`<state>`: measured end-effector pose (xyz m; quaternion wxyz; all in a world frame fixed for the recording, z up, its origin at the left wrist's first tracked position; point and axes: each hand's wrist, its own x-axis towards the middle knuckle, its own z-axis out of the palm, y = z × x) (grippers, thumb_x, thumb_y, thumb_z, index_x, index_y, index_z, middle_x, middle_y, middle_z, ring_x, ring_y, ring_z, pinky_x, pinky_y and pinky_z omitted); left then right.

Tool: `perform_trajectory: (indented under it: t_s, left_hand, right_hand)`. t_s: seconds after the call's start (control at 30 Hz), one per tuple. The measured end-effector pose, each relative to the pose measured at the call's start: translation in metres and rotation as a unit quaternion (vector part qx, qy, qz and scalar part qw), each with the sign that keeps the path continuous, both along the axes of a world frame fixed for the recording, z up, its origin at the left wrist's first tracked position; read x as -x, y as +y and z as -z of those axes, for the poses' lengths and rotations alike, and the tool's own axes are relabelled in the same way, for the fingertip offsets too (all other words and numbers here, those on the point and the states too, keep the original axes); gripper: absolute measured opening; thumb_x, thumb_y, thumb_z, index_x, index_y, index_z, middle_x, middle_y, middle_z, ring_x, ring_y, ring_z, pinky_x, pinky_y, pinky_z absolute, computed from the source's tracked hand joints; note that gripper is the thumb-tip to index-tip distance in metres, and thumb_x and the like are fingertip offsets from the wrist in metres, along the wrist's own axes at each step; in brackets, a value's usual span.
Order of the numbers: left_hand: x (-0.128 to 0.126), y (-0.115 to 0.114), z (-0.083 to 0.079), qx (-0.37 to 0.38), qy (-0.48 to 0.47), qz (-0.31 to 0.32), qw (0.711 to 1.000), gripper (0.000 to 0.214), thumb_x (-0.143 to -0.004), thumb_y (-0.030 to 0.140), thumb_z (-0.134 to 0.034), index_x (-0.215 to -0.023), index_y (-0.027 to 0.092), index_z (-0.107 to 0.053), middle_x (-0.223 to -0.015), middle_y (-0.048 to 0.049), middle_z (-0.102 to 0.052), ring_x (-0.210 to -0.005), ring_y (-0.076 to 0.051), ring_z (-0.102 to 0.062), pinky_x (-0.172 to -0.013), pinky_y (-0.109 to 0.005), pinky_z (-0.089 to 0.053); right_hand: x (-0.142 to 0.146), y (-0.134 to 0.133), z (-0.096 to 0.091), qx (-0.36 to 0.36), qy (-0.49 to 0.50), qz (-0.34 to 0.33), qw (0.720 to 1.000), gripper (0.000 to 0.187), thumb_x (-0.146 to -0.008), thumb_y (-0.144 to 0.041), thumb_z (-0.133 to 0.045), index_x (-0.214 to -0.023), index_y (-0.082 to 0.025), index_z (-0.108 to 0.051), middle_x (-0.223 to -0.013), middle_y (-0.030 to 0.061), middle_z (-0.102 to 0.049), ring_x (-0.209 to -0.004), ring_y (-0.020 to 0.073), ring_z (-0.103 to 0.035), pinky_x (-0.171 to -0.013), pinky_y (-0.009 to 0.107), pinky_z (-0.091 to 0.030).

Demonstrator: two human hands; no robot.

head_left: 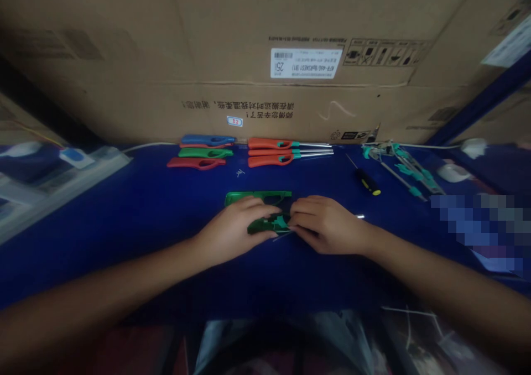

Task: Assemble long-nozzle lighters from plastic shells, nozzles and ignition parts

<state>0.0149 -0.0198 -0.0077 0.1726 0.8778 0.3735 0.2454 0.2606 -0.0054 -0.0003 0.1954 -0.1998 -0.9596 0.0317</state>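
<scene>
My left hand (237, 227) presses down on a green plastic lighter shell (265, 224) lying on the blue table (124, 209), fingers curled over it. My right hand (326, 223) pinches the teal inner part and a thin metal tube at the shell's right end. A second green shell half (257, 197) lies just behind my left hand.
At the back lie blue, green and red lighter handles (203, 152) and three assembled orange lighters (286, 151). A black screwdriver with a yellow tip (367, 183) and a heap of teal-ended metal tubes (404, 167) lie at right. A big cardboard box (265, 60) stands behind.
</scene>
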Motion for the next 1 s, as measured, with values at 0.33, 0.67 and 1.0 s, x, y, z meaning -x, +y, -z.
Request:
perform_trajectory:
  t_s: [0.33,0.67,1.0]
  left_hand:
    - [0.001,-0.001,0.002,-0.032,0.028,0.024,0.999,0.035,-0.089,0.028,-0.073,-0.123,0.018,-0.067,-0.100,-0.0064,-0.066,-0.095,-0.022,-0.065,-0.086,-0.036,-0.055]
    - [0.003,0.001,0.003,-0.016,0.023,0.040,0.999,0.028,-0.092,0.028,-0.069,-0.120,0.022,-0.070,-0.098,-0.0040,-0.064,-0.092,-0.019,-0.063,-0.085,-0.033,-0.052]
    - [0.006,0.001,-0.004,-0.038,0.073,0.065,0.994,0.027,-0.097,0.031,-0.061,-0.122,0.024,-0.070,-0.102,-0.0052,-0.064,-0.095,-0.020,-0.062,-0.085,-0.034,-0.053]
  right_hand:
    - [0.000,0.000,0.000,-0.063,-0.010,-0.002,0.998,0.027,-0.102,-0.021,-0.044,-0.086,-0.014,-0.065,-0.083,0.0067,-0.062,-0.076,0.0168,-0.055,-0.071,0.030,-0.043]
    - [0.002,-0.003,-0.005,-0.026,-0.035,0.008,0.999,0.024,-0.100,-0.019,-0.047,-0.084,-0.015,-0.065,-0.081,0.0047,-0.061,-0.077,0.0168,-0.053,-0.074,0.030,-0.043]
    - [0.001,-0.003,-0.009,-0.011,-0.035,0.019,0.999,0.025,-0.099,-0.021,-0.049,-0.082,-0.016,-0.066,-0.078,0.0043,-0.063,-0.076,0.0169,-0.053,-0.072,0.030,-0.041]
